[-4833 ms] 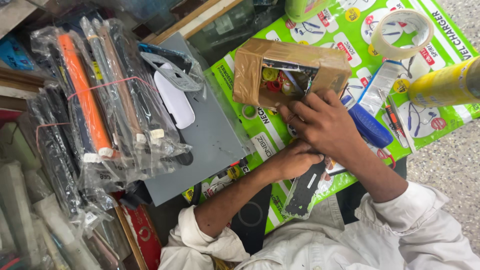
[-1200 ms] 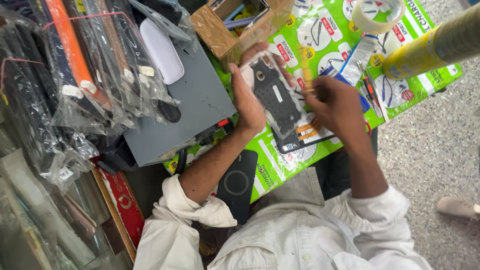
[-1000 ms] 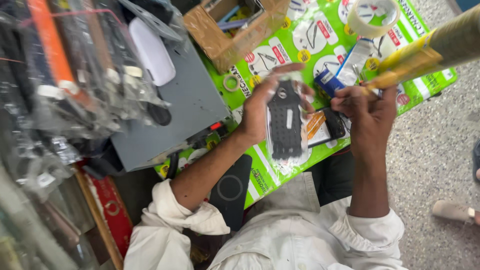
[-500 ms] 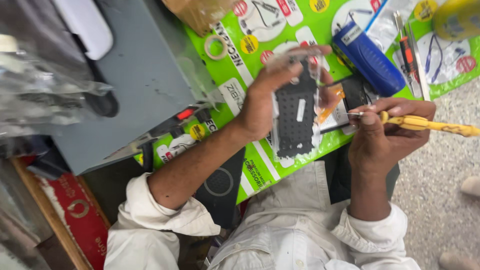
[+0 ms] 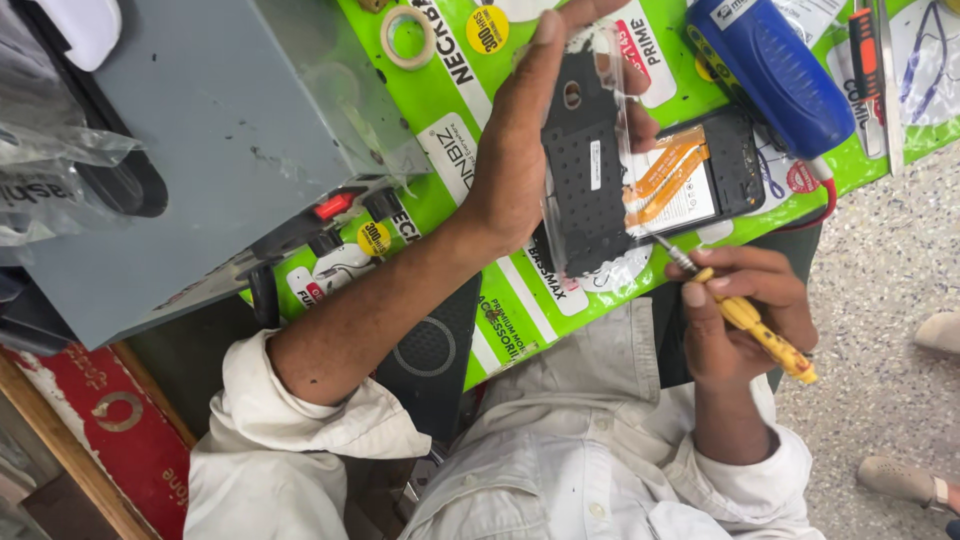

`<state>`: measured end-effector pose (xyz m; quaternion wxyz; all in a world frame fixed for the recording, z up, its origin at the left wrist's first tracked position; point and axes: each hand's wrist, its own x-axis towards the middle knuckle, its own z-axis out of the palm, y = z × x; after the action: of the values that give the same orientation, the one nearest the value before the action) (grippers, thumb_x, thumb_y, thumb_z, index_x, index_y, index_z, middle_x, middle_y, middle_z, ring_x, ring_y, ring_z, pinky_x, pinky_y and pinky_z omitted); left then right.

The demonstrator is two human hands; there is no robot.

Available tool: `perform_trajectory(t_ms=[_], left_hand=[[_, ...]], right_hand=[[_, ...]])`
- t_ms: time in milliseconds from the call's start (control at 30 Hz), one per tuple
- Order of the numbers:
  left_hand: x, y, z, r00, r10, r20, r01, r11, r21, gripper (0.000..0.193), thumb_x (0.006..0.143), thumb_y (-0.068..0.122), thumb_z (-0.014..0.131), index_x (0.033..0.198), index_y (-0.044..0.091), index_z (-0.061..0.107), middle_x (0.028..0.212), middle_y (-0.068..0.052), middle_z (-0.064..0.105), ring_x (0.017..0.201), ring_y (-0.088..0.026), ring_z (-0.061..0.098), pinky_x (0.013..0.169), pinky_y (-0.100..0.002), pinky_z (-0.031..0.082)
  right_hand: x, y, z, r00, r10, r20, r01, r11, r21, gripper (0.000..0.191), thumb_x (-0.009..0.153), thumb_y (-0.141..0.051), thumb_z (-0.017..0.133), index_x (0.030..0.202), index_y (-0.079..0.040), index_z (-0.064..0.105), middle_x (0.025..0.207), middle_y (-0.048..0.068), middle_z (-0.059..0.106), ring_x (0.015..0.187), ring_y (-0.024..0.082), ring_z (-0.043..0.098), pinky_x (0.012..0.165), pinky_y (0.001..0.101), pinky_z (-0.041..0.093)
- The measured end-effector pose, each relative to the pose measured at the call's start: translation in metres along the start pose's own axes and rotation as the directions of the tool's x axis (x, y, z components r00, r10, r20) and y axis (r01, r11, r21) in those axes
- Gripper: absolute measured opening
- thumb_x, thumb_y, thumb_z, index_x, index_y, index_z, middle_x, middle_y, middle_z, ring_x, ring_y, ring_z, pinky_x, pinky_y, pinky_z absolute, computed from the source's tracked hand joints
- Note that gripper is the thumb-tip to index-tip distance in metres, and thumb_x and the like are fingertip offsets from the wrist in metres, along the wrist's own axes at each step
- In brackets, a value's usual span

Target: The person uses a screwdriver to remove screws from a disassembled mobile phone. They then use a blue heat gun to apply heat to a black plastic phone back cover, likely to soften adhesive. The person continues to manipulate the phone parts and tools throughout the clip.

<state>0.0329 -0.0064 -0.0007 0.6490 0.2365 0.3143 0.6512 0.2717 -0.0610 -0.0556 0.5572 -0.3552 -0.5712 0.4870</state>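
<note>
A dark phone body (image 5: 585, 170) is gripped in the left hand (image 5: 520, 150), fingers wrapped round its edges, clear plastic film over it. A yellow-handled screwdriver (image 5: 745, 320) is pinched in the right hand (image 5: 740, 310), its tip brought just under the phone's lower corner. The unscrewing step looks to be in hand; next, the tip would need to be seated squarely in a screw head. No screw heads can be made out. An opened phone (image 5: 700, 170) beyond is partly hidden.

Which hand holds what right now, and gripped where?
Left hand grips the black phone frame along its long edges. Right hand holds the yellow screwdriver mid-handle, between thumb and fingers.
</note>
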Motion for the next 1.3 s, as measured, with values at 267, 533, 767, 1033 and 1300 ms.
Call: perform_trajectory(t_ms=[267, 533, 767, 1033, 1300], left_hand=[[0.005, -0.013, -0.006, 0.995, 0.097, -0.018, -0.092, 0.981, 0.171, 0.038, 0.116, 0.02, 0.05, 0.148, 0.005, 0.038, 0.11, -0.012, 0.066, 0.096, -0.02, 0.072, 0.089, -0.035, 0.063], [0.004, -0.021, -0.012, 0.984, 0.176, -0.012, -0.171, 0.969, 0.181, 0.027, 0.118, 0.007, 0.051, 0.142, 0.005, 0.04, 0.121, -0.011, 0.066, 0.116, -0.024, 0.073, 0.103, -0.035, 0.062], [0.004, -0.024, -0.014, 0.979, 0.204, 0.012, -0.203, 0.966, 0.161, 0.018, 0.122, 0.009, 0.051, 0.137, 0.003, 0.044, 0.125, -0.011, 0.063, 0.121, -0.024, 0.071, 0.105, -0.035, 0.062], [0.004, -0.025, -0.013, 0.982, 0.19, -0.01, -0.184, 0.965, 0.186, 0.028, 0.119, 0.011, 0.052, 0.142, 0.006, 0.037, 0.123, -0.012, 0.066, 0.116, -0.022, 0.072, 0.101, -0.034, 0.063], [0.004, -0.026, -0.013, 0.981, 0.195, -0.012, -0.188, 0.958, 0.217, 0.026, 0.12, 0.011, 0.05, 0.141, 0.005, 0.037, 0.121, -0.011, 0.067, 0.113, -0.02, 0.073, 0.099, -0.033, 0.063]], right_hand=[[-0.016, 0.001, -0.01, 0.998, -0.058, 0.012, 0.059, 0.961, -0.27, 0.021, 0.107, 0.0, 0.075, 0.11, 0.001, 0.055, 0.112, 0.023, 0.069, 0.1, 0.021, 0.071, 0.093, 0.0324, 0.062], [-0.014, -0.01, 0.0, 0.992, -0.084, 0.091, 0.106, 0.955, -0.277, 0.021, 0.103, 0.002, 0.076, 0.111, -0.001, 0.058, 0.111, 0.023, 0.072, 0.101, 0.024, 0.074, 0.091, 0.0307, 0.061], [-0.002, -0.021, 0.018, 0.959, -0.197, 0.202, 0.267, 0.868, -0.42, 0.025, 0.095, 0.007, 0.078, 0.104, -0.002, 0.057, 0.113, 0.02, 0.073, 0.098, 0.028, 0.075, 0.087, 0.0334, 0.062], [0.007, -0.02, 0.031, 0.905, -0.345, 0.251, 0.426, 0.755, -0.498, 0.03, 0.088, 0.01, 0.084, 0.102, 0.0, 0.059, 0.106, 0.02, 0.072, 0.096, 0.032, 0.075, 0.083, 0.0364, 0.062], [0.001, -0.027, 0.03, 0.934, -0.264, 0.24, 0.353, 0.788, -0.504, 0.031, 0.091, 0.008, 0.084, 0.105, -0.002, 0.058, 0.111, 0.02, 0.072, 0.102, 0.031, 0.075, 0.085, 0.0343, 0.062]])
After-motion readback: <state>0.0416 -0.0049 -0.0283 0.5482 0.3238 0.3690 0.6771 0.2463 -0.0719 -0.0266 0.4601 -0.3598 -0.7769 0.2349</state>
